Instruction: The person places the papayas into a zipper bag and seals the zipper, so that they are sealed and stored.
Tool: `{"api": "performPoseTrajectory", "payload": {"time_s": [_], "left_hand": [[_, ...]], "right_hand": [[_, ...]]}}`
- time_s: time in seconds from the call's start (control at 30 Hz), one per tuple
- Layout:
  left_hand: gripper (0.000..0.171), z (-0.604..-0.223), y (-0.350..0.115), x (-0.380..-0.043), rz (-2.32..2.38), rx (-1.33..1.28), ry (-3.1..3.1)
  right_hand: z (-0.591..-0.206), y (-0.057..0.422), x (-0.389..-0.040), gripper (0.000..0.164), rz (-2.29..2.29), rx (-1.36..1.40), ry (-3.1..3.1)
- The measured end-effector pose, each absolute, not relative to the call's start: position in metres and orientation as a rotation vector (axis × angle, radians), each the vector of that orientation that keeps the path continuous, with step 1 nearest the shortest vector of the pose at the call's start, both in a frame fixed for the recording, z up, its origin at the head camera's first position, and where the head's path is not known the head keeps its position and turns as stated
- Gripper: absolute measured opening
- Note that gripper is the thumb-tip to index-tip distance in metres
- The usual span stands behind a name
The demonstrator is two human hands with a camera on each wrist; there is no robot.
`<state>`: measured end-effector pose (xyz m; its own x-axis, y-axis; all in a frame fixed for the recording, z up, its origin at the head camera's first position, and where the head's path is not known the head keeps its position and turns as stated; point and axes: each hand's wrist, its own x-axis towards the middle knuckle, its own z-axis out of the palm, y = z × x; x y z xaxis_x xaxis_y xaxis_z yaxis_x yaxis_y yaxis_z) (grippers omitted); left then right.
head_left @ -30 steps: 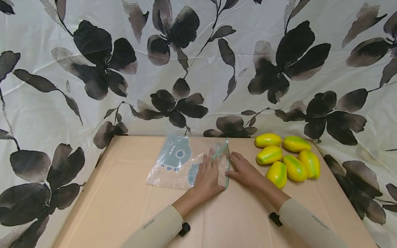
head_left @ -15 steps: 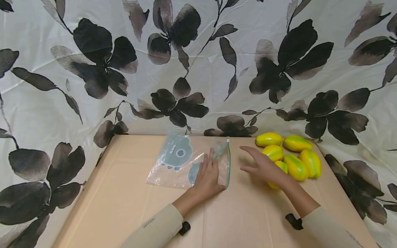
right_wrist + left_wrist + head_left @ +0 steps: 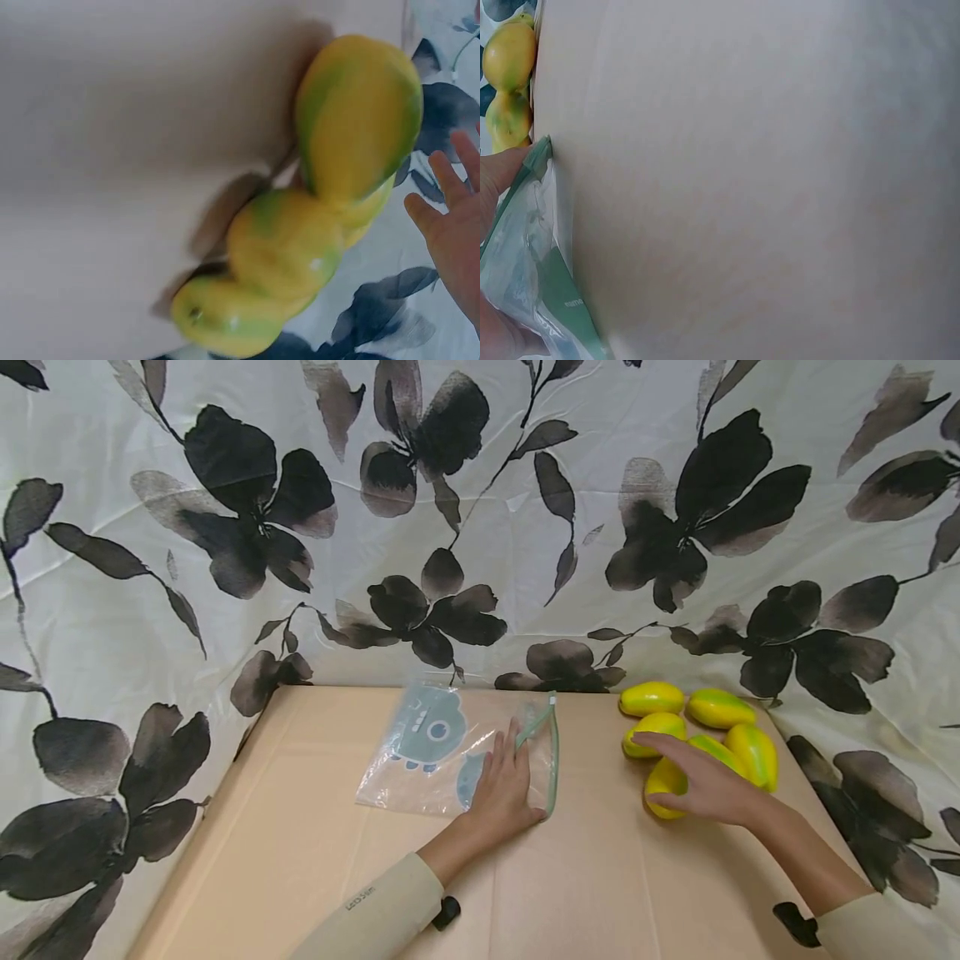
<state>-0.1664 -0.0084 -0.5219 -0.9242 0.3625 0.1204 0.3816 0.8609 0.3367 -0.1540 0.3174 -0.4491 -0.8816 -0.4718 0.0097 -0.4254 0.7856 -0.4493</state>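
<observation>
My left hand (image 3: 502, 781) rests with straight fingers on a clear zip bag (image 3: 390, 785) with blue-grey monster prints. Its thumb reaches the green zip edge (image 3: 554, 760), which stands up beside that hand in the left wrist view. Several glossy yellow-and-green fruits (image 3: 651, 699), shaped like papayas, lie grouped to the right. Over the group hovers my right hand (image 3: 712, 785), thumb and fingers spread apart, with the nearest fruit (image 3: 660, 793) between them in the head view. The right wrist view has the fingers (image 3: 450, 187) extended beside the fruits (image 3: 360, 112), holding nothing.
Both hands work over a tan cardboard-like table top (image 3: 300, 860). A white cloth (image 3: 525, 552) with dark flower prints hangs behind it and shows at both sides. The fruits lie close to the table's right back corner.
My right hand has left the bag's zip edge and moved right to the fruits. My left hand has stayed on the bag.
</observation>
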Motion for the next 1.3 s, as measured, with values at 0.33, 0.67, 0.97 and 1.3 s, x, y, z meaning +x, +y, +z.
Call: {"api": "performPoseTrajectory", "payload": {"time_s": [0.33,0.67,0.97,1.3], "left_hand": [[0.122,-0.522,-0.009,-0.166,-0.513,-0.618,-2.976],[0.122,-0.521,-0.008,-0.165,-0.478,-0.64,-2.96],[0.122,-0.522,-0.008,-0.166,-0.482,-0.647,-2.953],[0.124,-0.522,-0.009,-0.166,-0.47,-0.638,-2.969]], "right_hand": [[-0.458,0.348,-0.141,0.093,-0.587,-0.948,2.889],[-0.469,0.359,-0.141,0.087,-0.444,-1.199,2.98],[-0.482,0.36,-0.149,0.076,-0.352,-1.353,3.081],[-0.477,0.355,-0.146,0.077,-0.304,-1.186,3.088]]}}
